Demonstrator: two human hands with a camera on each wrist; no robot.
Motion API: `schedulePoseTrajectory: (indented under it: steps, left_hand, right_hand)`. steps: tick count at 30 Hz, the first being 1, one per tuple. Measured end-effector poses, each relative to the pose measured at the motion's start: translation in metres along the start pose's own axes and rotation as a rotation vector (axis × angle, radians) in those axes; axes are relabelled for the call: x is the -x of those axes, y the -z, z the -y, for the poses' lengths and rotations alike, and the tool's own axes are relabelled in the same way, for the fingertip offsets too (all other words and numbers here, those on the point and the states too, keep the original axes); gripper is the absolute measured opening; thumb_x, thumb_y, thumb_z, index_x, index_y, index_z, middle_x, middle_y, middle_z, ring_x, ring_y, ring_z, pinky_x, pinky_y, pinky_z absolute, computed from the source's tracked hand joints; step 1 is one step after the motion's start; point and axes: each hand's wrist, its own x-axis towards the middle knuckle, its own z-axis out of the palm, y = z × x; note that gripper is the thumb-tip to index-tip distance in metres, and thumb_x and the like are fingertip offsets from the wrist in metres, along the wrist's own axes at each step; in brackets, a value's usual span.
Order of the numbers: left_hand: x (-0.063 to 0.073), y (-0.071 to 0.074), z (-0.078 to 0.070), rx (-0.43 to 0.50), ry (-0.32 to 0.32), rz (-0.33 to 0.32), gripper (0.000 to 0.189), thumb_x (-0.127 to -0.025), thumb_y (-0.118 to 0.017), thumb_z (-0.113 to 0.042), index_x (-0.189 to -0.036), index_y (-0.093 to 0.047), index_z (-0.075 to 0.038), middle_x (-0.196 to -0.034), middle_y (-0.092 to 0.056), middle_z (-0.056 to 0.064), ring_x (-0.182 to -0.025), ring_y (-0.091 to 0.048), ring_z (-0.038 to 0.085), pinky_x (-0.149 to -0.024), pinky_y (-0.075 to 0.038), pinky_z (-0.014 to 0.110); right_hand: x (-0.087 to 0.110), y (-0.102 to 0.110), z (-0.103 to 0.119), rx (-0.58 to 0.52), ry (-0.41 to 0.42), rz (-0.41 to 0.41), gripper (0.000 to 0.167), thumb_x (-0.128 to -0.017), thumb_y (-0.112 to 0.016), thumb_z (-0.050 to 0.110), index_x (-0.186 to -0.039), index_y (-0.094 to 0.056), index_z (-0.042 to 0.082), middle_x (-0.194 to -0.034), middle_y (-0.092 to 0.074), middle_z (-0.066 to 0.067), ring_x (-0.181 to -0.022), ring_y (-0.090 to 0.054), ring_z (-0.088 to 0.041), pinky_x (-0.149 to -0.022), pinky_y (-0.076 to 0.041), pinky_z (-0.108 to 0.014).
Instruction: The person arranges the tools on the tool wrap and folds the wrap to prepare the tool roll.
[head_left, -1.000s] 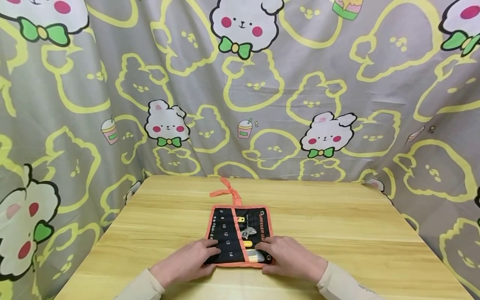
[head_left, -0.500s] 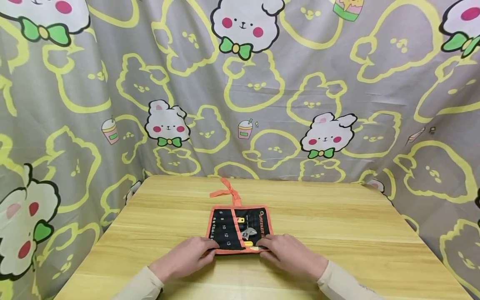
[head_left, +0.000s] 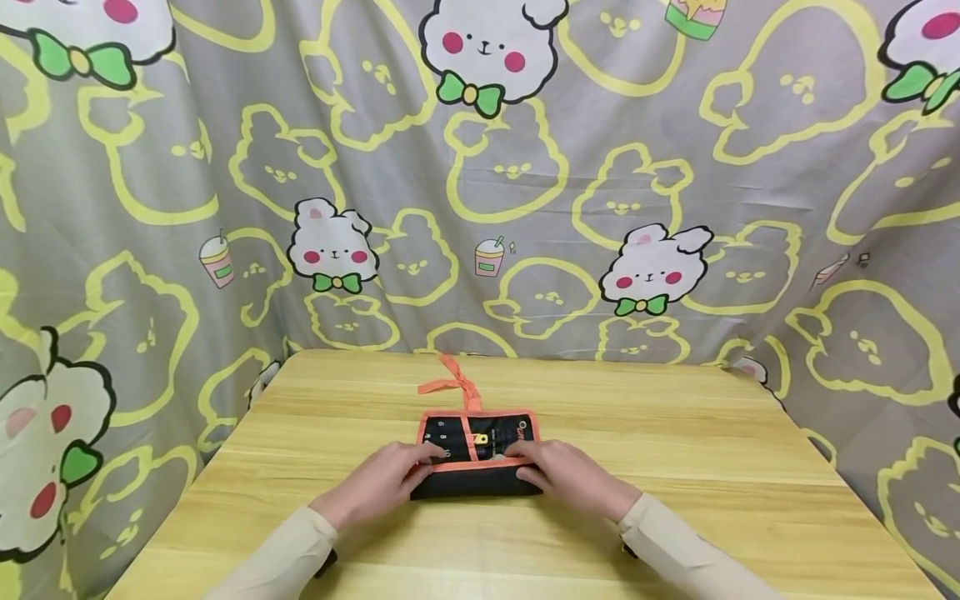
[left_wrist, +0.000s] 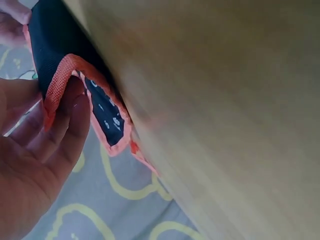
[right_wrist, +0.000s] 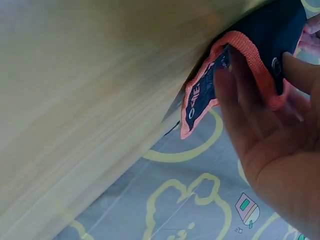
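A black tool roll (head_left: 480, 481) with orange trim lies on the table, its near part folded over toward the far side. My left hand (head_left: 378, 483) pinches the left end of the fold, thumb outside and fingers inside, as the left wrist view shows. At the opposite end my right hand (head_left: 573, 477) grips the fold the same way. The yellow end of a tool (head_left: 481, 439) shows in an uncovered pocket. Printed numbers 6, 8 and 10 stand beside the left pockets. The lower pockets and their tools are hidden under the fold.
An orange tie strap (head_left: 459, 385) stretches from the roll's far edge across the wooden table (head_left: 637, 408). Behind the table and at both sides hangs a grey curtain (head_left: 420, 175) with cartoon rabbits.
Both hands have folded the roll's near edge up and away from the body. The wrench and the lower pocket numbers are now mostly covered, and the black back faces up in front.
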Motion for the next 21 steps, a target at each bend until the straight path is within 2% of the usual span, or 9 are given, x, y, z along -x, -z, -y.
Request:
schedulePoseTrajectory:
  steps: [1,3,6,9,12,16,19,21]
  left_hand:
    - [-0.001,0.0,0.0,-0.019,-0.012,-0.01,0.021,-0.1,-0.065,-0.007,-0.118,-0.072,-0.013,-0.113,-0.076,0.001,-0.098,-0.071,0.009,-0.083,-0.06,0.03]
    - [-0.004,-0.001,-0.001,-0.064,-0.041,-0.029,0.02,-0.099,-0.065,-0.005,-0.114,-0.074,-0.015,-0.111,-0.075,-0.003,-0.099,-0.07,0.01,-0.085,-0.06,0.032]
    - [-0.005,-0.003,-0.002,-0.157,-0.079,-0.05,0.02,-0.098,-0.067,-0.005,-0.111,-0.076,-0.017,-0.109,-0.073,-0.005,-0.103,-0.069,0.013,-0.089,-0.059,0.034]
    - [-0.004,-0.004,-0.003,-0.223,-0.082,-0.043,0.02,-0.098,-0.067,-0.01,-0.114,-0.077,-0.018,-0.109,-0.071,-0.004,-0.102,-0.067,0.013,-0.088,-0.059,0.035]
    - [-0.001,-0.005,-0.004,-0.239,-0.055,0.004,0.025,-0.1,-0.067,-0.022,-0.123,-0.075,-0.018,-0.115,-0.069,-0.001,-0.107,-0.064,0.016,-0.091,-0.057,0.039]
    - [0.003,-0.004,-0.005,-0.241,-0.017,0.087,0.047,-0.097,-0.071,-0.04,-0.137,-0.067,-0.016,-0.129,-0.064,0.004,-0.118,-0.057,0.021,-0.099,-0.052,0.047]
    - [0.003,-0.003,-0.006,-0.241,-0.009,0.11,0.057,-0.092,-0.076,-0.043,-0.14,-0.064,-0.015,-0.133,-0.06,0.007,-0.119,-0.053,0.024,-0.098,-0.05,0.049]
    - [0.002,-0.002,-0.007,-0.238,-0.001,0.114,0.061,-0.089,-0.079,-0.042,-0.141,-0.064,-0.014,-0.132,-0.058,0.008,-0.114,-0.051,0.023,-0.095,-0.05,0.047]
  right_hand:
    - [-0.001,0.0,0.0,0.017,0.008,-0.023,0.025,-0.102,-0.065,0.02,-0.126,-0.067,0.013,-0.114,-0.072,0.004,-0.099,-0.068,-0.006,-0.085,-0.059,-0.03]
    - [-0.004,-0.002,0.0,0.068,0.03,-0.079,0.027,-0.099,-0.069,0.018,-0.126,-0.067,0.016,-0.119,-0.069,0.005,-0.108,-0.065,-0.01,-0.091,-0.058,-0.034]
    - [-0.006,-0.005,0.0,0.132,0.069,-0.146,0.024,-0.094,-0.075,0.013,-0.118,-0.072,0.02,-0.111,-0.065,0.006,-0.101,-0.06,-0.011,-0.087,-0.057,-0.032]
    - [-0.007,-0.008,0.001,0.17,0.093,-0.161,0.023,-0.093,-0.075,0.01,-0.114,-0.077,0.019,-0.105,-0.063,0.004,-0.094,-0.056,-0.011,-0.08,-0.055,-0.028]
    - [-0.005,-0.008,0.003,0.175,0.073,-0.114,0.022,-0.097,-0.072,0.018,-0.119,-0.077,0.016,-0.107,-0.064,0.001,-0.094,-0.057,-0.012,-0.079,-0.056,-0.028]
    - [-0.002,-0.008,0.005,0.151,0.008,-0.028,0.04,-0.098,-0.069,0.038,-0.131,-0.071,0.014,-0.119,-0.064,-0.003,-0.103,-0.061,-0.015,-0.088,-0.057,-0.035]
    - [-0.002,-0.009,0.005,0.157,-0.009,0.008,0.05,-0.096,-0.07,0.043,-0.136,-0.067,0.013,-0.124,-0.063,-0.005,-0.109,-0.061,-0.018,-0.093,-0.056,-0.039]
    - [-0.003,-0.011,0.003,0.168,-0.01,0.018,0.053,-0.095,-0.072,0.043,-0.137,-0.066,0.013,-0.126,-0.063,-0.006,-0.11,-0.061,-0.019,-0.094,-0.056,-0.039]
